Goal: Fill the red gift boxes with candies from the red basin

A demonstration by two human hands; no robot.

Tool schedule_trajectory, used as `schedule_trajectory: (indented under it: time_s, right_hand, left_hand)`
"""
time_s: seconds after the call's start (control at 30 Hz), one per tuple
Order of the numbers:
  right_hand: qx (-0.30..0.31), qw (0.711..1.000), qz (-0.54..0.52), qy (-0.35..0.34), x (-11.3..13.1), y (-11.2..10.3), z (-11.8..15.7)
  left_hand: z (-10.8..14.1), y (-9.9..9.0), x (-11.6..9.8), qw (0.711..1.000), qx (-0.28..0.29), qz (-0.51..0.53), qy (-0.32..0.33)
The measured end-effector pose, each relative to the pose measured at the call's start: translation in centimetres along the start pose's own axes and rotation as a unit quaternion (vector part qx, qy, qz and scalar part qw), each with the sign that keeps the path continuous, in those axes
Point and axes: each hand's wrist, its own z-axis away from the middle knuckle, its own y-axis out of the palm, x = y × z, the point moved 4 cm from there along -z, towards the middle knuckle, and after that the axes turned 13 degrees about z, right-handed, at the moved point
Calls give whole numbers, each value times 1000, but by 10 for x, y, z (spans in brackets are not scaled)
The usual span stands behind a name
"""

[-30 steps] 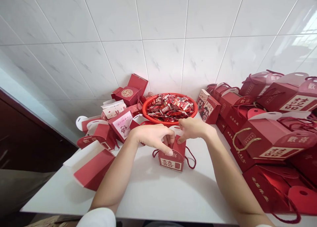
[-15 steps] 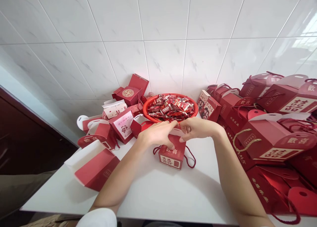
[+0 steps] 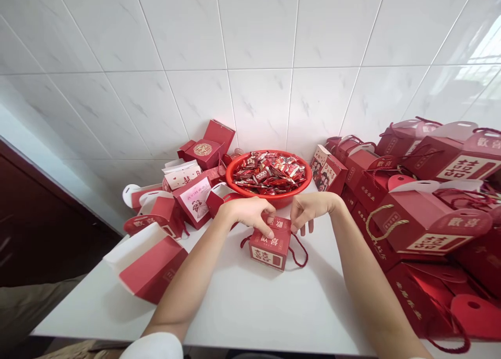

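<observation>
A small red gift box (image 3: 267, 252) with gold and white lettering stands on the white table, its top flaps folded down. My left hand (image 3: 250, 213) holds the box from its left and back, the thumb pressing on the top. At the box's right back edge, my right hand (image 3: 312, 211) pinches the upper end of a dark red cord handle (image 3: 303, 260) between thumb and forefinger, other fingers hanging loose. Another cord loop (image 3: 244, 241) sticks out on the left side. Just behind my hands is a red basin (image 3: 270, 197) full of wrapped sweets (image 3: 266, 172).
On the left stand several red boxes, including an open tilted one (image 3: 151, 267) and one with a pink picture (image 3: 195, 200). A large pile of red handled boxes (image 3: 434, 218) fills the right side. A tiled wall (image 3: 258, 108) rises behind the table (image 3: 235, 312).
The box's raised back flap is now folded down flat over the top. My right hand has moved from the flap to the right side, at the cord; my left hand stays on the box.
</observation>
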Motion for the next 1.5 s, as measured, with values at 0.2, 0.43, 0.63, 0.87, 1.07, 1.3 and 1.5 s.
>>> schedule_trajectory:
  time_s: [0.2,0.43,0.63,0.87,1.07,1.3,1.5]
  right_hand:
    - [55,995,-61,-58,-17,3,-14]
    - [-85,976,-124,-156,-18,-15,-8]
    - [-191,938,-195,-213,4,-26,16]
    - [-154,967,-117,-167,20,-14,8]
    - [-125,986,-33,-105,19,-6,-11]
    - [-131,987,8,-93,18,-5,-14]
    - [-136,987,12,-88,16,-6,-11]
  left_hand:
    - [-2,0,9,996,-14,68,-58]
    - [1,0,9,991,-30,104,-73]
    - [2,1,7,991,-28,110,-71]
    - [5,1,2,995,-27,99,-8]
    - [6,-6,-2,992,-44,106,56]
    - [4,-1,1,998,-30,31,34]
    - [8,-4,-1,995,-29,60,73]
